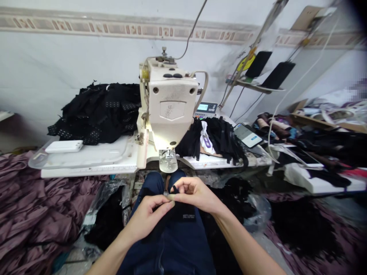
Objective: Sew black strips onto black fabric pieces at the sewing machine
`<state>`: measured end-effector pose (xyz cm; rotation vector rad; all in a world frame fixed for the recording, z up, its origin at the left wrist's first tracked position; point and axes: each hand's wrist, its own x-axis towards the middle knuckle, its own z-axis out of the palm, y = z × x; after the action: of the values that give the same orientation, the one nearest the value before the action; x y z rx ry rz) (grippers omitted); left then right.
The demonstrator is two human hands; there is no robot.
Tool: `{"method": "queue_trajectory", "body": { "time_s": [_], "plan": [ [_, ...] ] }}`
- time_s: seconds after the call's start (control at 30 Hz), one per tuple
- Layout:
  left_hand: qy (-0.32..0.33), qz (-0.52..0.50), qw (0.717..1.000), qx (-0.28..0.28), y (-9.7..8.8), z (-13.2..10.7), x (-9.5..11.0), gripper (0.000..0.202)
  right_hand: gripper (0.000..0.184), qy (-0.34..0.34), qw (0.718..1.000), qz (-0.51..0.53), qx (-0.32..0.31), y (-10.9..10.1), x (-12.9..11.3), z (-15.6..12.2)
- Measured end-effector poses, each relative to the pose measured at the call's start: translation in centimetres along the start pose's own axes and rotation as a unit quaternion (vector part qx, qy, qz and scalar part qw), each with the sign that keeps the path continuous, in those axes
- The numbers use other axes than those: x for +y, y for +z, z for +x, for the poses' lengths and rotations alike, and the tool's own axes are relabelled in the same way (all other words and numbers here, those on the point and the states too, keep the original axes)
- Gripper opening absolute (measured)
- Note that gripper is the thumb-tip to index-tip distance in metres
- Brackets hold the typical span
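My left hand and my right hand meet above my lap, their fingertips pinching a narrow black fabric strip. A black fabric piece with a small label hangs below my fingers against my dark blue jeans. My fingers hide the point where the strip joins it. In front of me, the cream industrial sewing machine stands on its white table, out of reach of neither hand's current grip.
On the table are a pile of black hook-and-eye tape, bundled black strips, a white power bank and a phone. Purple cloth and black scraps in plastic bags lie on the floor beside me.
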<state>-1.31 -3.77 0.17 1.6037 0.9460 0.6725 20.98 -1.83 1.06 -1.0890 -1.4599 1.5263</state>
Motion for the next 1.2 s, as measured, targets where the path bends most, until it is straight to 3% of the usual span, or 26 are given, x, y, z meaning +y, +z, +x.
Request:
{"method": "queue_trajectory", "body": {
  "time_s": [0.07,0.13,0.27,0.33,0.43,0.5,0.6,0.73,0.93,1.07,1.2],
  "plan": [
    [0.015,0.012,1.000,0.013,-0.6,0.5,0.5,0.040,0.039,-0.018,1.000,-0.017,0.018,0.1,-0.7,0.6],
    [0.030,0.036,0.998,0.036,-1.3,1.0,0.9,0.042,0.036,-0.081,0.992,-0.069,0.065,0.1,-1.4,1.5],
    [0.101,0.178,0.970,0.130,-2.7,2.4,1.4,0.041,0.033,-0.200,0.948,-0.180,0.171,0.1,-2.0,3.8],
    [0.167,0.305,0.914,0.210,-3.1,2.9,1.4,0.038,0.032,-0.213,0.938,-0.181,0.205,0.1,-1.8,5.0],
    [0.271,0.458,0.786,0.314,-2.8,3.3,1.3,0.019,0.035,-0.209,0.939,-0.135,0.238,0.1,-1.2,6.2],
    [0.341,0.508,0.732,0.298,-2.1,3.3,1.0,0.037,0.037,-0.211,0.939,-0.106,0.249,0.2,-0.9,6.6],
    [0.387,0.554,0.698,0.236,-0.7,3.3,0.6,0.048,0.034,-0.226,0.932,-0.123,0.256,0.2,-1.0,6.2],
    [0.362,0.570,0.691,0.258,0.6,3.5,0.3,0.044,0.026,-0.274,0.914,-0.215,0.210,0.1,-1.1,4.7],
    [0.361,0.520,0.726,0.267,0.7,3.6,0.7,0.036,0.028,-0.287,0.906,-0.253,0.183,-0.5,0.8,3.2],
    [0.355,0.499,0.749,0.252,0.4,3.5,1.0,0.047,0.033,-0.260,0.928,-0.200,0.176,-0.2,2.0,3.0],
    [0.341,0.530,0.728,0.269,1.1,3.7,0.9,0.053,0.045,-0.183,0.952,-0.067,0.235,0.7,3.4,2.7]
  ]
}}
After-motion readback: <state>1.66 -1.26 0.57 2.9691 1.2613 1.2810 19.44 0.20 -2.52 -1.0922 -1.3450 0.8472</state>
